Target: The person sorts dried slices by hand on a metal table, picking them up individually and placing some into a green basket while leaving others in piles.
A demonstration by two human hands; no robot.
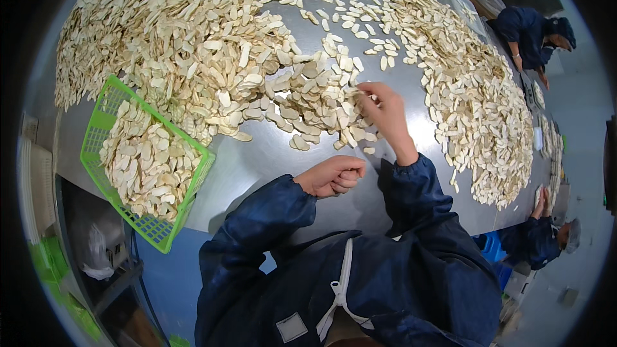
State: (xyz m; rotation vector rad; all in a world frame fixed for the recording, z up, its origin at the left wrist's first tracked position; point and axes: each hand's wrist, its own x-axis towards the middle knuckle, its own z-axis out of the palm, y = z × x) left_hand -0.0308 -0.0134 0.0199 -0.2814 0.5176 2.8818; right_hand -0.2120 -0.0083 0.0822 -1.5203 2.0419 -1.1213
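Note:
My right hand [387, 113] reaches over the right end of a loose mound of pale, oblong dried slices [308, 94], apparently cut root. Its thumb and index fingertips are down among the slices; whether they pinch one is not plain. Nearer my body, my left hand [332, 177] hovers by the table's near side with its fingers curled into a loose fist. The inside of that fist is hidden. A single slice [369, 150] lies apart from the mound, between my two hands. Bare stainless steel tabletop [270, 164] shows beside my left forearm.
A tilted green plastic basket [205, 156] of slices overhangs the near left edge. Behind it spreads a large heap [144, 24]; another long heap [477, 111] covers the right side. Two people in dark blue workwear, one person [525, 38] and another person [535, 241], stand along the right.

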